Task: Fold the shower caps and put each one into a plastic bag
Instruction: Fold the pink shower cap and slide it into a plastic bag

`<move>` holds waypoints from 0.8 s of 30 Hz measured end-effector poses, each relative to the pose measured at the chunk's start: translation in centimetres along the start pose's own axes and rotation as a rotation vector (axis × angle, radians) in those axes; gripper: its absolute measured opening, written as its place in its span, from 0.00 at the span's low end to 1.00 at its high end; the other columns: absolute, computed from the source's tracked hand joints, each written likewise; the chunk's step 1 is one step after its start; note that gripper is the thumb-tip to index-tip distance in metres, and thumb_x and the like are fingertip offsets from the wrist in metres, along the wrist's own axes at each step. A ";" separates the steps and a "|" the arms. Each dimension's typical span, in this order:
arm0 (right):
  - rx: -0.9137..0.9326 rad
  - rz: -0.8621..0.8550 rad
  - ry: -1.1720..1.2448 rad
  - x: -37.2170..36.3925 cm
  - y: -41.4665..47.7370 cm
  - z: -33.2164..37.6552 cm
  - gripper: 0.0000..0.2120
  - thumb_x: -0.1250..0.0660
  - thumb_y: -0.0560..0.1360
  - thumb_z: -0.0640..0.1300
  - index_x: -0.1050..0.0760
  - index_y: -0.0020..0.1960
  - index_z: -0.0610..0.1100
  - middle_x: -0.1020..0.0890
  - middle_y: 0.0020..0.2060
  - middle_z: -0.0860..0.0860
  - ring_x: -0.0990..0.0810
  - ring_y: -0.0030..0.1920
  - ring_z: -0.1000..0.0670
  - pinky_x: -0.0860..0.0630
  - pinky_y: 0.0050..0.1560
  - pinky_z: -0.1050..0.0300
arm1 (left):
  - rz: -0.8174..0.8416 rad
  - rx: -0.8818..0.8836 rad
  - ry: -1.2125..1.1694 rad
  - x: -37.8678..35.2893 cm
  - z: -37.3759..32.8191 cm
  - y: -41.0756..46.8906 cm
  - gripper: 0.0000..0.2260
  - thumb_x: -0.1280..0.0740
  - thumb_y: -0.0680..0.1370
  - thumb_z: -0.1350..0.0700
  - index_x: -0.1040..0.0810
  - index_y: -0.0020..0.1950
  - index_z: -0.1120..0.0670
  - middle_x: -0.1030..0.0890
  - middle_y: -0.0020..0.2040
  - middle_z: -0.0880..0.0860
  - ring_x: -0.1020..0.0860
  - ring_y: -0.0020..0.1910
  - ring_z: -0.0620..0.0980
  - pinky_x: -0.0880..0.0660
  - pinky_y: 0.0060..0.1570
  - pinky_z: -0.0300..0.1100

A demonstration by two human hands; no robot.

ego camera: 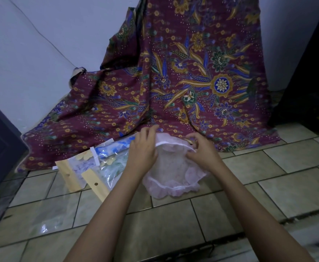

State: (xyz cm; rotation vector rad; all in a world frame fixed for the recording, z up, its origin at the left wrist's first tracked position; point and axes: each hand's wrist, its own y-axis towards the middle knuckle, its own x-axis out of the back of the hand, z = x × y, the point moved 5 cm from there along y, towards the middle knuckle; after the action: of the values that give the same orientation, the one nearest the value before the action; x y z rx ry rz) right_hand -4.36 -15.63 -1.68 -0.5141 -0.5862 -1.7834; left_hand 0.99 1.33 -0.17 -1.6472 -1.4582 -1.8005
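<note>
The beige tiled floor [173, 224] fills the lower frame. A patterned batik cloth [173, 114] covers its upper centre. Overlapping packed plastic bags [98, 163] lie left of centre, partly on the cloth. 1 pale pink shower cap [173, 173] rests at centre. 1 clear bag [47, 218] lies lower left.

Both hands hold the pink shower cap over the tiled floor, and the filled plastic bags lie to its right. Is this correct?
No: the head view shows the filled plastic bags to the left of the pink shower cap, not right. The left hand and right hand hold it over the tiled floor.
</note>
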 end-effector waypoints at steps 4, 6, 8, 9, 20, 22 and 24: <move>0.021 0.060 0.060 -0.4 0.0 0.3 0.16 0.33 0.70 0.32 0.25 0.55 0.44 0.24 0.37 0.47 0.25 0.39 0.48 0.26 0.40 0.53 | -0.033 -0.003 0.129 0.6 -0.7 0.3 0.22 0.43 0.69 0.71 0.30 0.61 0.60 0.25 0.47 0.61 0.24 0.45 0.62 0.34 0.29 0.45; 0.082 -0.113 -0.147 0.3 0.1 0.3 0.12 0.36 0.70 0.31 0.24 0.51 0.41 0.21 0.40 0.44 0.23 0.41 0.44 0.27 0.39 0.51 | 0.087 0.069 0.172 -0.1 -0.8 0.1 0.22 0.42 0.73 0.71 0.33 0.66 0.59 0.28 0.55 0.60 0.29 0.56 0.61 0.35 0.35 0.47; 0.092 -0.309 -0.317 1.0 -0.3 0.5 0.12 0.37 0.69 0.28 0.25 0.50 0.38 0.23 0.45 0.41 0.23 0.40 0.40 0.32 0.35 0.52 | 0.156 0.108 0.259 -0.8 -0.9 -0.2 0.23 0.43 0.75 0.69 0.38 0.69 0.56 0.31 0.61 0.58 0.32 0.62 0.58 0.32 0.41 0.47; 0.094 -0.386 -0.388 1.1 -0.6 0.7 0.12 0.37 0.67 0.26 0.26 0.48 0.37 0.25 0.45 0.39 0.24 0.36 0.40 0.34 0.32 0.54 | 0.173 0.112 0.282 -1.1 -1.0 -0.3 0.23 0.43 0.76 0.68 0.40 0.69 0.55 0.32 0.62 0.58 0.33 0.63 0.58 0.30 0.43 0.47; -0.078 -0.235 -0.234 -0.3 -0.7 -1.7 0.16 0.33 0.72 0.46 0.29 0.56 0.40 0.27 0.50 0.44 0.26 0.49 0.42 0.32 0.44 0.53 | 0.303 0.387 -0.263 -2.7 1.6 -0.6 0.09 0.38 0.74 0.61 0.31 0.54 0.57 0.24 0.49 0.58 0.24 0.50 0.59 0.32 0.43 0.45; -0.090 -0.240 0.004 0.2 -0.5 -1.9 0.08 0.33 0.73 0.43 0.25 0.48 0.39 0.23 0.41 0.47 0.25 0.41 0.46 0.33 0.38 0.56 | 0.351 0.440 -0.517 -3.5 1.9 -0.7 0.07 0.35 0.73 0.61 0.30 0.49 0.55 0.25 0.45 0.56 0.24 0.46 0.56 0.31 0.42 0.43; -0.171 -0.217 0.394 0.6 -0.4 -2.4 0.05 0.33 0.73 0.38 0.23 0.39 0.37 0.22 0.29 0.49 0.25 0.31 0.51 0.31 0.31 0.62 | 0.404 0.611 -0.907 -3.9 2.4 -1.1 0.09 0.30 0.72 0.59 0.28 0.46 0.52 0.25 0.44 0.57 0.24 0.40 0.53 0.28 0.41 0.43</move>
State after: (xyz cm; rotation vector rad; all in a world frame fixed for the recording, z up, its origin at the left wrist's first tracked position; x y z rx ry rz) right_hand -5.03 -17.48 -3.20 -0.2067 -0.2215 -2.0837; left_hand 2.66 2.20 -4.50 -2.2476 -1.5687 -0.2883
